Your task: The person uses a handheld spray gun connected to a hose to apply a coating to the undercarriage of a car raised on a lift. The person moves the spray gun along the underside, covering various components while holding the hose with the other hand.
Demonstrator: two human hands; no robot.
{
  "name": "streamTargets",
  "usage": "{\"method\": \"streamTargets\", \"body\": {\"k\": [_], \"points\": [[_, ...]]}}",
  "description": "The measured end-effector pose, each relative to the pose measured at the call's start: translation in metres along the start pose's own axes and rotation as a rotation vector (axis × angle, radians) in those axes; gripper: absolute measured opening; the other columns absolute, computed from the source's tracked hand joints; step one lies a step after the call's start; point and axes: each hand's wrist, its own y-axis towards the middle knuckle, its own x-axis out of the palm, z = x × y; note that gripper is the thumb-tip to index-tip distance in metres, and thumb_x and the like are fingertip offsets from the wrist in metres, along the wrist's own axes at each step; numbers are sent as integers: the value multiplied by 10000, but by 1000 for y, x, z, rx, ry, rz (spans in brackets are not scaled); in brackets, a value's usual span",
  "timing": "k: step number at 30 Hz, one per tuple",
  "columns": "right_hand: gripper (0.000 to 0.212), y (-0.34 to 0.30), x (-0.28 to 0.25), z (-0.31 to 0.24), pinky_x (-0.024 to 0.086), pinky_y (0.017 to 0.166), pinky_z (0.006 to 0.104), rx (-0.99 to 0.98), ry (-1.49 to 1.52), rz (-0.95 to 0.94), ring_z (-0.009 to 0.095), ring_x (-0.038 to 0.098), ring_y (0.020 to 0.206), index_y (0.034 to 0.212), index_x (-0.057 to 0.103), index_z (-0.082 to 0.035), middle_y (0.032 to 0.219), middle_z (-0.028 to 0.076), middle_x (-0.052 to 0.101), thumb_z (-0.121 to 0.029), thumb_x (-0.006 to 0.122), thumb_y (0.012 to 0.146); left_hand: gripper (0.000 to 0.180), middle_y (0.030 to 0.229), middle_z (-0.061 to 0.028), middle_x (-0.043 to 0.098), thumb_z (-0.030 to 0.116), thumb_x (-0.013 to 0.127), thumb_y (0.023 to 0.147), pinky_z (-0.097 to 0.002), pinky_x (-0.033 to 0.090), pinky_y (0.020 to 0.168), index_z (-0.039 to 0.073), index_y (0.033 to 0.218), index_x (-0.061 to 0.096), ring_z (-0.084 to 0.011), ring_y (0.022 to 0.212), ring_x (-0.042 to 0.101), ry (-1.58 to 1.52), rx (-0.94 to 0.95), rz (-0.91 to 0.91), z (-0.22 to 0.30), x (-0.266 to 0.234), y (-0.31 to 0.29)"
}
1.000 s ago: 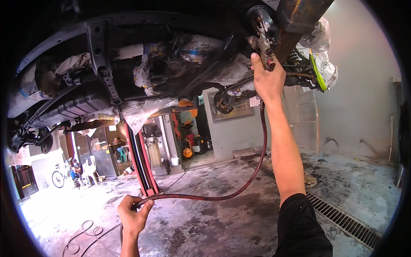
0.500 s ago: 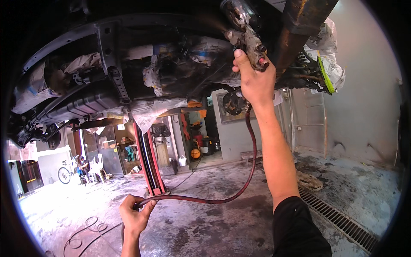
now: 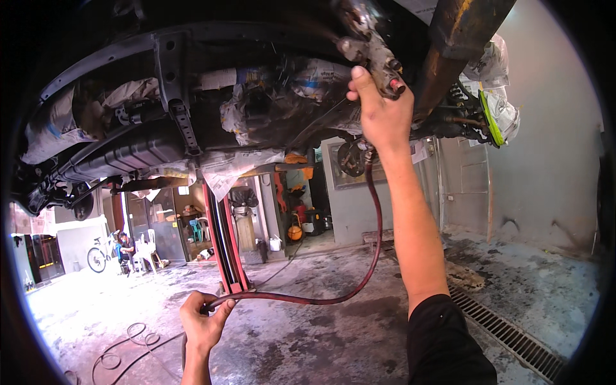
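Shifted left, our right hand [image 3: 387, 122] clamps the heavy-looking spray gun [image 3: 378, 56] by its handle; our left hand [image 3: 204, 319] grips flexible hose [image 3: 308, 299].

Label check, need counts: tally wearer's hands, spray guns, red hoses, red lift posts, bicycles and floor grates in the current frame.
Left hand and right hand: 2
Spray gun: 1
Red hose: 1
Red lift post: 1
Bicycle: 1
Floor grate: 1
Total: 7

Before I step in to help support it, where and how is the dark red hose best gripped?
Likely the low stretch of the dark red hose, from below, palm up: it hangs free and nearly level between the left hand and the right hand, whereas farther right it climbs steeply toward the spray gun.
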Motion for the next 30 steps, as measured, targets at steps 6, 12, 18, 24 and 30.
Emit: {"method": "streamTargets", "body": {"k": [6,12,18,24,30], "points": [[292,15,-31,9,546,718,344,42,-306,91,174,705,723,1075,715,-7,761,79,715,-277,726,966,408,690,-48,606,271,954,760,-305,447,585,-27,789,677,-126,641,540,-9,-7,6,-3,2,-1],[293,23,-29,9,542,748,360,-101,-375,99,191,703,729,1079,717,-3,782,97,720,-277,706,974,396,699,-54,613,252,947,766,-303,451,594,-29,795,670,-128,648,545,-18,-45,-7,-5,0,-5],[293,24,-10,-6,562,699,308,20,-211,80,136,682,711,1057,715,34,820,83,716,-249,715,982,436,693,-5,569,300,953,760,-288,377,563,2,750,635,-99,644,476,-130,-48,-10,-15,1,1],[253,27,7,-20,580,660,263,-9,-68,44,100,658,706,1043,716,58,822,60,703,-188,730,984,466,702,0,565,353,952,762,-290,379,568,9,751,637,-98,648,474,-160,0,-3,-25,-4,2],[268,12,38,-36,538,647,277,-14,9,22,140,648,687,1074,720,46,802,69,692,-205,731,981,445,702,3,561,317,950,768,-279,372,567,14,751,625,-90,644,468,-134,-54,-7,-29,-26,-2]]}}
